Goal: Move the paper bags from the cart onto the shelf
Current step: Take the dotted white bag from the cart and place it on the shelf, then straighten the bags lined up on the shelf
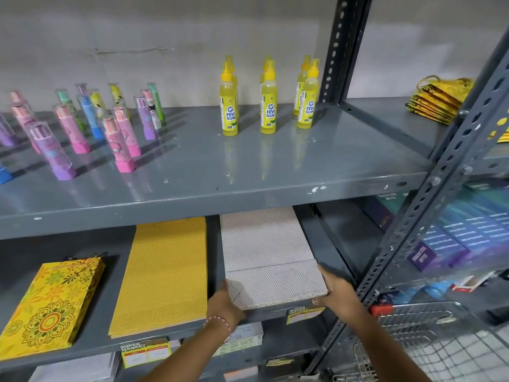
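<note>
A stack of white dotted paper bags (268, 252) lies flat on the lower grey shelf (93, 341), at its right end. My left hand (223, 304) grips the stack's near left corner. My right hand (337, 293) holds its near right corner. Both hands press the stack from the sides at the shelf's front edge. To the left lie a stack of plain yellow paper bags (164, 274) and a stack of yellow floral bags (46, 307). The wire cart (429, 343) stands at the lower right, and I see no bags in its visible part.
The upper shelf (248, 172) carries yellow gum bottles (268, 106) and several pastel tubes (82, 128). A slotted grey upright (429, 205) stands just right of my right hand. Folded yellow bags (438, 103) lie on the neighbouring shelf, and purple boxes (446, 238) sit below them.
</note>
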